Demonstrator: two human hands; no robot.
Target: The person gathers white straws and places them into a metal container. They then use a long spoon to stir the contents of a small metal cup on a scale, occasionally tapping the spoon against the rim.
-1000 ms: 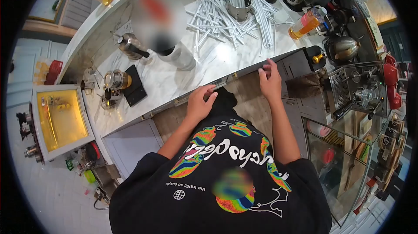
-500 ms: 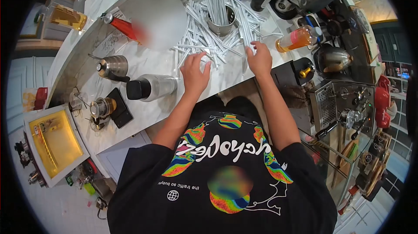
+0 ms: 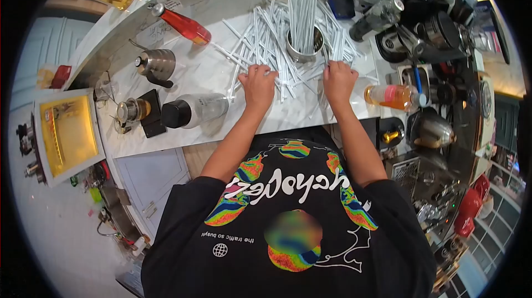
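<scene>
A spread of white paper-wrapped straws (image 3: 267, 37) lies loose on the marble counter, crossing in many directions. Among them stands a metal cup (image 3: 304, 54), with an upright bundle of the same straws (image 3: 302, 18) in it. At the near left edge of the pile, my left hand (image 3: 259, 88) has its fingers curled down on some straws. My right hand (image 3: 339, 84), right of the cup, is closed over straws that stick out beyond its fingers. The exact number under each hand is hidden.
A red bottle (image 3: 188, 27), a gooseneck kettle (image 3: 158, 65) and a clear bottle with a black cap (image 3: 205, 109) are to the left. An amber bottle (image 3: 390, 97) lies right of my right hand. Dark coffee equipment (image 3: 438, 32) crowds the right side.
My fingers, more spread before, have curled down onto the straws. The right hand has closed. The view has shifted, so the counter items appear displaced.
</scene>
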